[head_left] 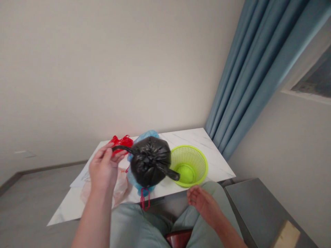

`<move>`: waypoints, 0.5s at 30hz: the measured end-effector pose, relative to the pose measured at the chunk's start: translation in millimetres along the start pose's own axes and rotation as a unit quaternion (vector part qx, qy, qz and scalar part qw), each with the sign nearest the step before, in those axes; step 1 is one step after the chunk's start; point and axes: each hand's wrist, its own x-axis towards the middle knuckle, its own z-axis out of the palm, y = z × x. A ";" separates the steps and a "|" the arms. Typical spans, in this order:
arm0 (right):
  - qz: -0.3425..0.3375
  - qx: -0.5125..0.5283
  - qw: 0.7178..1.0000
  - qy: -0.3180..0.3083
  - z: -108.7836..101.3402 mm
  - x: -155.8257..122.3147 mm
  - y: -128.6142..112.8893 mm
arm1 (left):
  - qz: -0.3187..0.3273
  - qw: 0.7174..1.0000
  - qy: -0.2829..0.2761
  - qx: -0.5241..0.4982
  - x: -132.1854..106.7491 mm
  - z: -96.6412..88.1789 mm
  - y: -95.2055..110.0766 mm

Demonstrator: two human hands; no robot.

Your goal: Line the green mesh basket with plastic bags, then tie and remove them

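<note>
My left hand [103,168] pinches the knotted end of a black plastic bag [150,162] at mid-frame, in front of a blue plastic bag [146,135] on a marble table [207,148]. My right hand [204,203], empty and loosely curled, lies at lower right, near a lime-green plastic basket [193,162].

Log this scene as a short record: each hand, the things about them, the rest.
Left hand: pinches a tied end of a round black plastic bag
Right hand: open, empty, nearest a lime-green mesh plastic basket
Things: round green object in the basket; crumpled light-blue plastic bag; crumpled red plastic bag; translucent pinkish plastic bag
Rest: white marble-patterned tabletop; blue floor-length curtain
</note>
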 end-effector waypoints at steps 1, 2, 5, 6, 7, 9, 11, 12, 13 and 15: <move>0.027 -0.005 0.999 -0.019 -1.1 -2.5 15.6 | 0.030 0.999 0.024 -0.001 16.0 -9.2 8.5; 0.046 -0.014 0.999 -0.020 -3.5 -5.1 30.7 | 0.059 0.997 0.051 0.002 32.1 -18.3 16.0; 0.117 -0.068 0.991 0.018 -16.8 -10.5 66.3 | 0.138 0.984 0.115 0.014 79.6 -43.8 32.8; 0.133 -0.089 0.986 0.044 -22.1 -10.7 73.2 | 0.149 0.980 0.128 0.014 94.7 -51.5 36.3; 0.138 -0.104 0.983 0.062 -27.3 -9.8 77.6 | 0.151 0.981 0.121 0.014 109.0 -58.9 38.3; 0.144 -0.103 0.980 0.085 -35.8 -5.3 80.5 | 0.149 0.973 0.172 0.040 133.2 -72.5 36.6; 0.149 -0.084 0.980 0.103 -41.2 1.2 80.1 | 0.103 0.973 0.184 0.097 148.5 -84.8 26.5; 0.153 -0.076 0.979 0.114 -43.0 4.4 80.0 | 0.080 0.967 0.208 0.126 152.1 -90.1 18.6; 0.156 -0.072 0.977 0.123 -44.1 7.1 80.4 | 0.061 0.963 0.219 0.144 152.7 -94.7 9.3; 0.161 -0.073 0.975 0.134 -45.3 10.6 82.8 | 0.026 0.959 0.222 0.173 146.2 -101.4 -11.4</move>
